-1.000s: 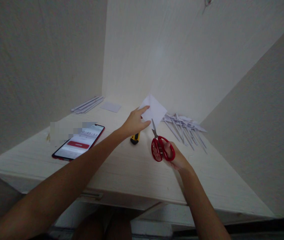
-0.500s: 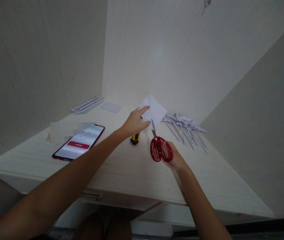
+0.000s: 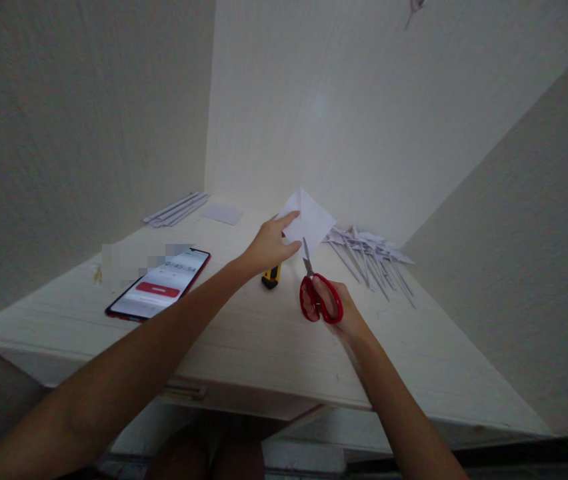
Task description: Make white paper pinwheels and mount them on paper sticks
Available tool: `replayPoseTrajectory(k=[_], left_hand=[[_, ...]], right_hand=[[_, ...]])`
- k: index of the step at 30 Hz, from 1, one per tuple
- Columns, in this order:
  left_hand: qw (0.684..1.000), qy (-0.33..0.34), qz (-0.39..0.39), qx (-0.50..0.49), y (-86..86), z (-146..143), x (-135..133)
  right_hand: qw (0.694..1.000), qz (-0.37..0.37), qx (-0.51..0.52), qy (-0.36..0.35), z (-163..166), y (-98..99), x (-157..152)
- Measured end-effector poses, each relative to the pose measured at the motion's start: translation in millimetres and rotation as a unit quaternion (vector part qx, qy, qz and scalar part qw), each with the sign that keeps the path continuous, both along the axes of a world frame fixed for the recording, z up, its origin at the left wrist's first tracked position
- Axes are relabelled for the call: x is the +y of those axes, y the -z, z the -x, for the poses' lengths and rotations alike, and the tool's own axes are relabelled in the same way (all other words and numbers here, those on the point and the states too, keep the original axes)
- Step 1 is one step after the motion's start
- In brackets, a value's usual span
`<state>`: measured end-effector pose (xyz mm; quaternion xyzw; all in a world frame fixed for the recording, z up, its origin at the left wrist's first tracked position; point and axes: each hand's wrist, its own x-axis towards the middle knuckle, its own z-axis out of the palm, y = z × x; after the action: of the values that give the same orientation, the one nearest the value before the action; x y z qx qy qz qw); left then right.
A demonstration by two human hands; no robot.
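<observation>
A square of white paper, creased along a line, is held with one corner toward me by my left hand. My left thumb and index finger lie along its left side; the other fingers are partly hidden behind it. My right hand grips red-handled scissors, fingers through the loops. Their blades point up at the paper's lower corner and overlap it in view. Just below my left hand lies a yellow and black utility knife, partly covered by that hand.
On the white table, a phone showing a timer lies at left. Behind it are rolled paper sticks and a small paper piece. Several paper pinwheels on sticks lie at right. Walls enclose the back and sides.
The scissors' handles have drawn slightly closer together as my right hand closes. My left hand and the paper stay nearly in place.
</observation>
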<state>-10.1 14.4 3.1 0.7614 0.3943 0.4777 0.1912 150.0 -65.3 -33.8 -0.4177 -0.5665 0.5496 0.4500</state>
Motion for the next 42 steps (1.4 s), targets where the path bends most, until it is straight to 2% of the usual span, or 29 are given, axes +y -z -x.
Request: replayPoseTrajectory(k=[13, 31, 42], left_hand=[[1.000, -0.002, -0.012, 0.004, 0.2, 0.4, 0.3], [1.000, 0.011, -0.015, -0.016, 1.2, -0.2, 0.2], [0.999, 0.014, -0.013, -0.028, 1.4, -1.0, 1.3]], right_hand=[[0.999, 0.017, 0.006, 0.033, -0.1, 3.7, 1.6], [0.999, -0.029, -0.007, 0.041, -0.3, 9.0, 3.9], [0.997, -0.025, 0.007, 0.067, 2.3, 8.8, 3.6]])
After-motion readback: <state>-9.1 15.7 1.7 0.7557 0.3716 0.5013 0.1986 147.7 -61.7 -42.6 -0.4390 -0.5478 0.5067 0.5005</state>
